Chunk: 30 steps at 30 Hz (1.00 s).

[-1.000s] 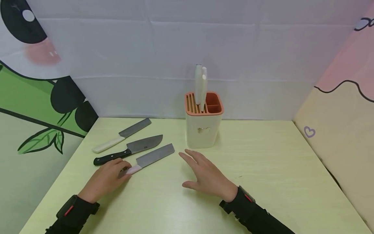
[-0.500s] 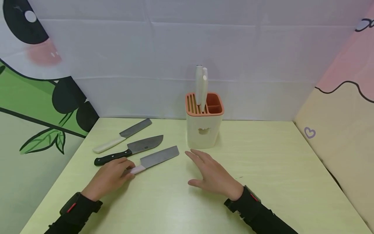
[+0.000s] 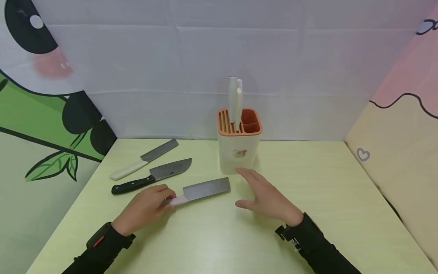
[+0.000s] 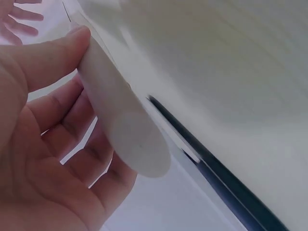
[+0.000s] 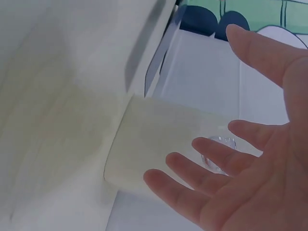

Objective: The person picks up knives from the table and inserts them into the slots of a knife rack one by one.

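Note:
In the head view my left hand pinches the pale handle of a cleaver, whose broad grey blade points right. The left wrist view shows thumb and fingers gripping the rounded white handle. My right hand, fingers spread and holding nothing, hovers right of the blade tip, in front of the knife block. That block is cream with an orange slotted top, and several white-handled utensils stand in its slots. In the right wrist view the right hand has its fingers extended before the block.
A black-handled knife lies on the table just behind the left hand. Farther back lies another cleaver with a white handle. A printed cloth wall rises behind the table's back edge.
My left hand has carried the cleaver right, away from the other two knives, its blade swinging closer to level across the view. My right hand has shifted right too, its fingers still spread.

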Motion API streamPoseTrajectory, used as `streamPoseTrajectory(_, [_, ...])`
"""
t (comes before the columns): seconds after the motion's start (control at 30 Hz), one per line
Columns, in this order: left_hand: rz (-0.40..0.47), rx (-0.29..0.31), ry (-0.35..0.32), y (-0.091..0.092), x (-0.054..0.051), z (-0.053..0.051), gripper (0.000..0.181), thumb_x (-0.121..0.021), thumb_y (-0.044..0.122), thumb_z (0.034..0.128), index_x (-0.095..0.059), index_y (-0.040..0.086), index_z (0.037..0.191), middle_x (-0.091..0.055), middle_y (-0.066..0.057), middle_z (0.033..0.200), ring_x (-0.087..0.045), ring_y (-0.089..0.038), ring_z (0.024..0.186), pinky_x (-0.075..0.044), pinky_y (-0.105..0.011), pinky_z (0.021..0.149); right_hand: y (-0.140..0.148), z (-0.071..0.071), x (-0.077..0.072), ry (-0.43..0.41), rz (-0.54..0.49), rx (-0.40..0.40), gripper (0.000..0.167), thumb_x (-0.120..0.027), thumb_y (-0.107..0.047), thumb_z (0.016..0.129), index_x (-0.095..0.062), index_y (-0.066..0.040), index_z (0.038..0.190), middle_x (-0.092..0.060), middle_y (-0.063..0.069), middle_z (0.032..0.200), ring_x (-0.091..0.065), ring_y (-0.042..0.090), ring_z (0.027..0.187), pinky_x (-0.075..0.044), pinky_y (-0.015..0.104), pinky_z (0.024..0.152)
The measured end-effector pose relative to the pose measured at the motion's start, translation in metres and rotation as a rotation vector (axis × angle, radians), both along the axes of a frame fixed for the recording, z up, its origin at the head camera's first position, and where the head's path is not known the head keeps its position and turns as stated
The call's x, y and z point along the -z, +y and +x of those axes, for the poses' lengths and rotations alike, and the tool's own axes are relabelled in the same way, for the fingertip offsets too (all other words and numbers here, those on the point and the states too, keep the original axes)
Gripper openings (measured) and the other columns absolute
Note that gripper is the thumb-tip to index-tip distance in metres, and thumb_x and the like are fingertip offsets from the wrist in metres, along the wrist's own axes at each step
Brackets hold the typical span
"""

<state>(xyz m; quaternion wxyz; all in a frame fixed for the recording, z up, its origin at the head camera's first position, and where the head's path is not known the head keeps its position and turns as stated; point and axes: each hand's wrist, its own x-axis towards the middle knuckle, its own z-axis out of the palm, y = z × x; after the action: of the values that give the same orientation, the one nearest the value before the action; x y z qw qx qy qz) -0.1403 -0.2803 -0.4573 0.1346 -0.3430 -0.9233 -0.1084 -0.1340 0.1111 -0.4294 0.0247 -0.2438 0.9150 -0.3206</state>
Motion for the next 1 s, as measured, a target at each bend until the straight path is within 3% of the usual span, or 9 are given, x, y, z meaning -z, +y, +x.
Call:
streamPoseTrajectory(0.3, [0.022,0.113,0.044,0.039,0.001,-0.007,0.025,-0.092,0.011,0.0834,-0.075,0.012,0.102,-0.068,0.002,0.096,-0.065,-0.012,0.082,-0.058,-0.032,0.073,0.026,-0.007,-0.009,-0.031,-0.060,0.016,0.097,-0.086,-0.033,0.092,-0.029,-0.023,0.169,-0.036,0.003,0.169,-0.036,0.028,0.156,-0.038,0.055,0.123])
streamPoseTrajectory(0.53, [0.011,0.147,0.013,0.071,0.005,-0.018,0.019,-0.088,0.014,0.0887,-0.075,0.013,0.102,-0.067,0.003,0.095,-0.060,-0.012,0.079,-0.054,-0.029,0.070,0.041,-0.011,-0.013,0.000,-0.053,0.024,0.098,-0.087,-0.029,0.092,-0.028,-0.018,0.169,-0.037,0.009,0.169,-0.036,0.031,0.156,-0.038,0.058,0.122])
streamPoseTrajectory(1.0, [-0.009,0.209,-0.036,0.136,0.007,-0.034,0.016,-0.087,0.014,0.0900,-0.076,0.011,0.102,-0.069,0.001,0.095,-0.062,-0.015,0.080,-0.056,-0.030,0.073,0.057,-0.018,-0.004,0.058,-0.030,-0.009,0.096,-0.088,-0.024,0.091,-0.032,-0.008,0.167,-0.041,0.016,0.165,-0.040,0.038,0.152,-0.040,0.061,0.119])
